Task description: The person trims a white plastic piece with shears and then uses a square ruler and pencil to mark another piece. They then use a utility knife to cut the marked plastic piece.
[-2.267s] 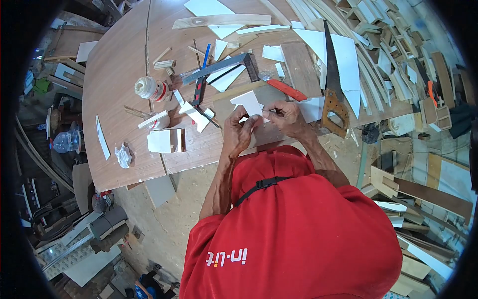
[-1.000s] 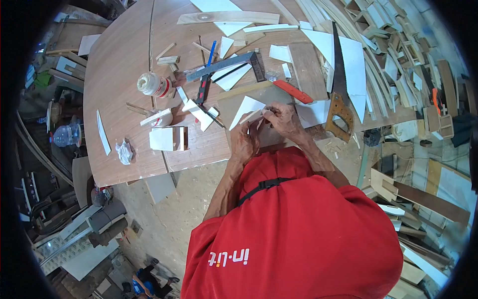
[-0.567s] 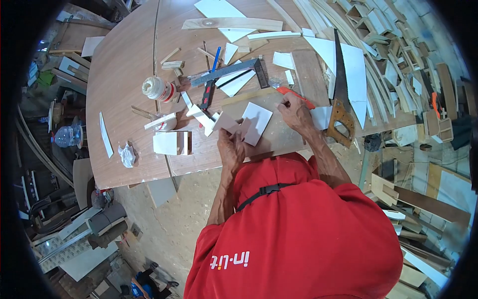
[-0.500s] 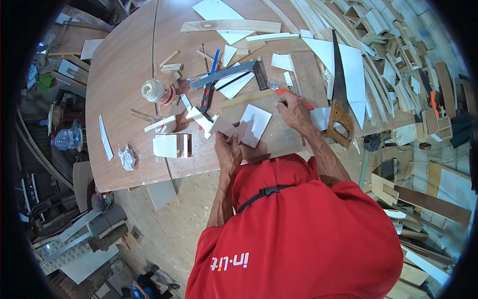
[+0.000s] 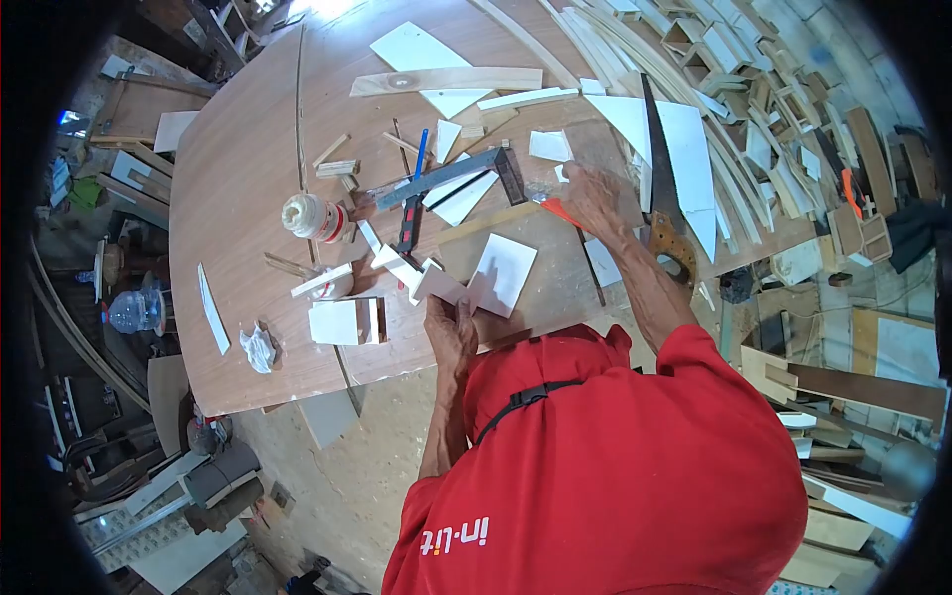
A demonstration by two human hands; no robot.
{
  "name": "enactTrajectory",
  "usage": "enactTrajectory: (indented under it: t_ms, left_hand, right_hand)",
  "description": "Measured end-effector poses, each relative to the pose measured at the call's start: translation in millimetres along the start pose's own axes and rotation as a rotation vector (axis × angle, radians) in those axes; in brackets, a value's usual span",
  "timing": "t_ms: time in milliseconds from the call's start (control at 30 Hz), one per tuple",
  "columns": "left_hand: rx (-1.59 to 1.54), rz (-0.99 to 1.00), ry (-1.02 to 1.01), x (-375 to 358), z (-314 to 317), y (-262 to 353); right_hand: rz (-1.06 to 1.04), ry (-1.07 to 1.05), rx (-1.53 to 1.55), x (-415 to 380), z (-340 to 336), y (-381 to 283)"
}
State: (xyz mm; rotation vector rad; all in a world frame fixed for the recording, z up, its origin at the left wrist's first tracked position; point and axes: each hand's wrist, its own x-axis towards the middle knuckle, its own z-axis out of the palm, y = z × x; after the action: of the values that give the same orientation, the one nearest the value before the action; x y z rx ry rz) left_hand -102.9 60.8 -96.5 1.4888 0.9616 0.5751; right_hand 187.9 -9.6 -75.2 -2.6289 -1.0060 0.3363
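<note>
My left hand (image 5: 451, 332) is closed around a small white-faced wooden piece (image 5: 441, 285) near the table's front edge. Just right of it, a white rectangular panel (image 5: 504, 273) lies tilted against my fingers. My right hand (image 5: 595, 201) reaches across the table, fingertips closed on a small white strip (image 5: 562, 174); its fingers are partly hidden by the hand. Beneath that wrist lies an orange-handled cutter (image 5: 563, 212). A metal try square (image 5: 446, 177) and a black-and-red tool with a blue end (image 5: 410, 220) rest beyond my left hand.
An open glue jar (image 5: 312, 217) lies on its side at the left. A small white box-like block (image 5: 345, 321) sits nearer. To the right is a handsaw (image 5: 666, 188) on white panels. Long wooden strips (image 5: 605, 59) and stacked offcuts (image 5: 773, 119) line the far right.
My right hand has moved away from the orange-handled cutter, farther over the table to the small white strip. My left hand keeps its piece. The whole view has shifted slightly.
</note>
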Motion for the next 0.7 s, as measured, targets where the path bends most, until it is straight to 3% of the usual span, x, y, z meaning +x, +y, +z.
enactTrajectory:
  t_ms: [233,433,500,533,633,700]
  left_hand:
    - [0.029,-0.015,-0.035,3,-2,9]
    - [-0.037,-0.023,-0.069,-3,-2,11]
    - [-0.081,-0.032,-0.071,-4,-1,13]
    - [-0.098,-0.039,-0.064,-5,-1,15]
    - [-0.093,-0.049,-0.065,-5,-4,14]
    - [-0.072,-0.054,-0.088,-4,-4,12]
  right_hand:
    - [-0.229,0.225,-0.007,48,20,7]
    - [-0.233,0.085,-0.287,83,20,7]
    - [-0.245,-0.112,-0.338,91,8,6]
    - [-0.250,-0.115,-0.338,88,3,5]
    - [-0.253,-0.002,-0.147,83,-9,8]
    - [-0.143,0.074,0.122,83,-16,13]
